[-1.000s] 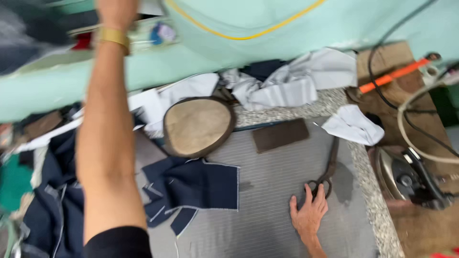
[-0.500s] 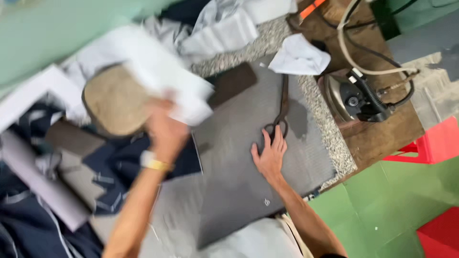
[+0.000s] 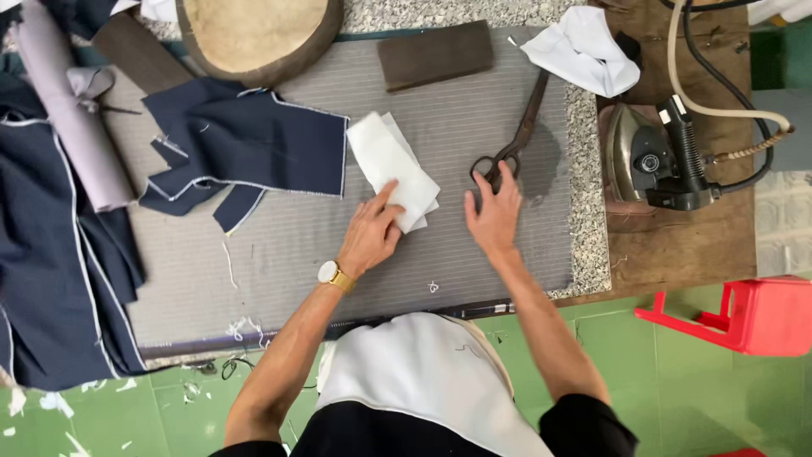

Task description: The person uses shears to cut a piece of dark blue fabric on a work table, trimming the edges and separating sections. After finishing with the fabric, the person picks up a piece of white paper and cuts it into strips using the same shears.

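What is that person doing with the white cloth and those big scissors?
A person stands at a grey striped work table. Their left hand presses on a stack of white fabric pieces, and their right hand rests at the handles of big dark scissors lying flat on the table. Navy blue fabric pieces lie to the left, and an iron sits on a wooden board to the right.
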